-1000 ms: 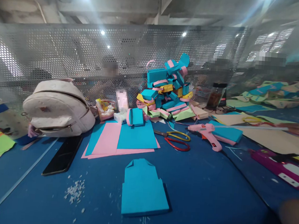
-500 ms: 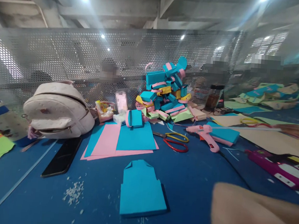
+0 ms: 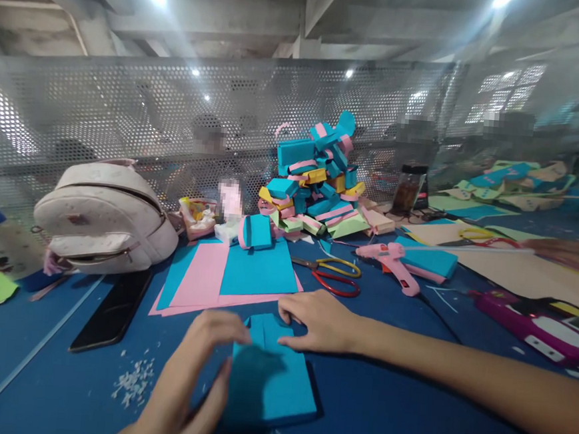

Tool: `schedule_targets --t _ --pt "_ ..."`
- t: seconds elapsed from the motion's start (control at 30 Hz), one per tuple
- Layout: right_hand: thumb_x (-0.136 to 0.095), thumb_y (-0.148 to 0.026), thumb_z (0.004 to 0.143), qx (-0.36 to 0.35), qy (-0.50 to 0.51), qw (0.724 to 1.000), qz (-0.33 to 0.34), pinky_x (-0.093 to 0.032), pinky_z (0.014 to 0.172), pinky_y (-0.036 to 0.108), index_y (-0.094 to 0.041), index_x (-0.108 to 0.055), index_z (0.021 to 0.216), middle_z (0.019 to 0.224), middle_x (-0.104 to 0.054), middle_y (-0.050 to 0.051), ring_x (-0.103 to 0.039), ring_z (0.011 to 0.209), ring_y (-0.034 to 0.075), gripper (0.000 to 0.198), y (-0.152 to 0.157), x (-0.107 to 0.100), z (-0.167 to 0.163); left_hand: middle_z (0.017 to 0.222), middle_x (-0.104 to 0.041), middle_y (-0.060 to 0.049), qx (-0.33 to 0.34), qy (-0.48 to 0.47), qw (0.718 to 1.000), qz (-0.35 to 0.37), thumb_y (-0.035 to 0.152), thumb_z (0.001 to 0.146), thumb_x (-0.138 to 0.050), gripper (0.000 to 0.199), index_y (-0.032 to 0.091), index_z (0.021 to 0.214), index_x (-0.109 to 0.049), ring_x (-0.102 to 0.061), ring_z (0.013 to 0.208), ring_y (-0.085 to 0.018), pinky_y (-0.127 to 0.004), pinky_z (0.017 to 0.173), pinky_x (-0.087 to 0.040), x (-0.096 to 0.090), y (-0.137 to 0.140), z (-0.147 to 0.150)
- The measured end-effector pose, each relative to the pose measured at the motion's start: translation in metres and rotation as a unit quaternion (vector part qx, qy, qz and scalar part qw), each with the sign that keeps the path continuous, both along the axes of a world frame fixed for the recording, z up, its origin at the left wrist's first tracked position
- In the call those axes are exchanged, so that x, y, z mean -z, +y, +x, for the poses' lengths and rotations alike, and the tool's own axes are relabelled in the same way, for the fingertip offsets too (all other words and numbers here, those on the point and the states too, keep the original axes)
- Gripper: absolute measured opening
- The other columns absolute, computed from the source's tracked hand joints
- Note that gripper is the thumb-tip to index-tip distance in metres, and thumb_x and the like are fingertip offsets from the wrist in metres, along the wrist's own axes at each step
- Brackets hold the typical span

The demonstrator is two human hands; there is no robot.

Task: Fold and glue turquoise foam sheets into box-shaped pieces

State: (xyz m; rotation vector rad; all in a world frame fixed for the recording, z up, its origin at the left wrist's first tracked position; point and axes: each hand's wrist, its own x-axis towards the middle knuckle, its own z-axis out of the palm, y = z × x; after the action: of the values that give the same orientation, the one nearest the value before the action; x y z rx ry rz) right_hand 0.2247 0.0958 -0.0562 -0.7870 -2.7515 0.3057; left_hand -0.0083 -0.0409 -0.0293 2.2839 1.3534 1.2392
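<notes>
A folded blue paper piece (image 3: 273, 389) lies flat on the table, its narrow upper end pointing away from me. My left hand (image 3: 202, 360) is at its left side, fingers curved and thumb apart, the fingertips close to the upper left corner. Over the upper right edge is my right hand (image 3: 319, 319), thumb and fingers bent and spread apart, with nothing between them that I can make out. Whether the fingertips press on the paper is hard to tell.
Beyond lie blue and pink sheets (image 3: 199, 273), scissors (image 3: 335, 274) and a pink glue gun (image 3: 391, 260). A pile of folded paper pieces (image 3: 317, 179) stands behind. At left are a phone (image 3: 112, 310), paper scraps (image 3: 135, 382) and a white backpack (image 3: 109, 219); at right, a purple power strip (image 3: 536, 327).
Both hands have come in over the blue paper piece, the left from below and the right from the right. Earlier only a blurred arm showed at lower right.
</notes>
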Motion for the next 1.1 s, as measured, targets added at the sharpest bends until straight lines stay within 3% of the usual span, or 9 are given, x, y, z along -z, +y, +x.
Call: schedule_targets --t 0.1,0.2,0.3,0.4,0.6,0.8,0.9,1.0,1.1 --pt "-0.064 -0.031 0.082 0.008 0.019 1.0 -0.013 -0.022 0.052 0.024 -0.02 -0.054 0.079 0.078 -0.065 -0.003 -0.053 0.063 0.012 0.015 0.005 0.004 -0.005 0.108 -0.061 -0.007 0.013 -0.036 0.992 -0.12 0.025 0.095 -0.042 0.019 0.029 0.11 -0.054 -0.058 0.101 -0.022 -0.036 0.087 -0.05 0.009 0.034 0.0" --pt "-0.06 -0.021 0.082 0.016 0.058 0.997 -0.043 -0.021 0.053 0.024 -0.019 -0.052 0.071 0.067 -0.06 -0.004 -0.05 0.06 0.011 0.014 0.01 0.009 -0.006 0.1 -0.061 -0.005 0.008 -0.063 0.984 -0.168 0.027 0.095 -0.042 0.015 0.029 0.102 -0.055 -0.058 0.099 -0.022 -0.039 0.088 -0.047 0.021 0.05 -0.003" --pt "-0.057 -0.021 0.084 0.03 0.13 0.985 -0.11 -0.024 0.053 0.023 -0.018 -0.049 0.068 0.059 -0.051 -0.004 -0.046 0.056 0.01 0.018 0.014 0.013 -0.006 0.1 -0.062 -0.004 0.016 -0.059 0.979 -0.197 0.031 0.095 -0.043 0.014 0.029 0.1 -0.057 -0.058 0.098 -0.022 -0.038 0.088 -0.045 0.026 0.054 -0.004" --pt "-0.051 -0.028 0.09 0.029 0.227 0.954 -0.196 -0.026 0.052 0.022 -0.018 -0.047 0.071 0.06 -0.044 -0.004 -0.041 0.056 0.01 0.022 0.013 0.011 -0.005 0.101 -0.063 -0.003 0.011 -0.049 0.975 -0.214 0.033 0.094 -0.045 0.014 0.03 0.099 -0.058 -0.058 0.099 -0.022 -0.037 0.088 -0.045 0.024 0.055 -0.002" --pt "-0.051 -0.038 0.093 0.012 0.321 0.912 -0.255 -0.03 0.055 0.023 -0.018 -0.049 0.075 0.065 -0.043 -0.004 -0.039 0.061 0.011 0.026 -0.002 -0.006 -0.005 0.102 -0.064 -0.002 -0.031 -0.053 0.978 -0.2 0.036 0.089 -0.056 0.016 0.031 0.104 -0.06 -0.057 0.099 -0.023 -0.039 0.09 -0.043 0.019 0.057 0.007" --pt "-0.053 -0.039 0.091 0.004 0.371 0.91 -0.186 -0.038 0.058 0.024 -0.02 -0.052 0.081 0.07 -0.05 -0.001 -0.046 0.064 0.013 0.022 -0.011 -0.018 0.002 0.101 -0.061 -0.002 -0.041 -0.002 0.996 -0.078 0.034 0.082 -0.068 0.025 0.032 0.105 -0.058 -0.054 0.09 -0.022 -0.036 0.08 -0.046 -0.008 0.062 0.021" --pt "-0.054 -0.04 0.091 0.006 0.384 0.909 -0.162 -0.039 0.058 0.024 -0.02 -0.054 0.083 0.071 -0.051 -0.001 -0.048 0.064 0.013 0.021 -0.013 -0.019 0.006 0.109 -0.055 -0.005 -0.04 0.013 0.999 -0.024 0.034 0.079 -0.07 0.023 0.031 0.1 -0.06 -0.052 0.105 -0.026 -0.04 0.087 -0.045 -0.019 0.066 0.03" --pt "-0.054 -0.039 0.091 -0.004 0.377 0.912 -0.161 -0.039 0.059 0.024 -0.021 -0.055 0.083 0.071 -0.053 -0.001 -0.05 0.065 0.013 0.02 -0.016 -0.018 0.008 0.126 -0.048 -0.006 -0.03 -0.001 0.999 -0.026 0.035 0.079 -0.07 0.018 0.03 0.095 -0.061 -0.043 0.122 -0.029 -0.046 0.098 -0.04 -0.022 0.065 0.04" --pt "-0.055 -0.04 0.092 -0.012 0.369 0.914 -0.168 -0.039 0.061 0.025 -0.02 -0.057 0.087 0.074 -0.055 -0.001 -0.051 0.068 0.014 0.02 -0.02 -0.017 0.008 0.129 -0.051 -0.005 0.015 -0.038 0.997 -0.066 0.037 0.082 -0.066 0.011 0.028 0.088 -0.065 -0.044 0.124 -0.029 -0.047 0.102 -0.038 -0.025 0.066 0.043"
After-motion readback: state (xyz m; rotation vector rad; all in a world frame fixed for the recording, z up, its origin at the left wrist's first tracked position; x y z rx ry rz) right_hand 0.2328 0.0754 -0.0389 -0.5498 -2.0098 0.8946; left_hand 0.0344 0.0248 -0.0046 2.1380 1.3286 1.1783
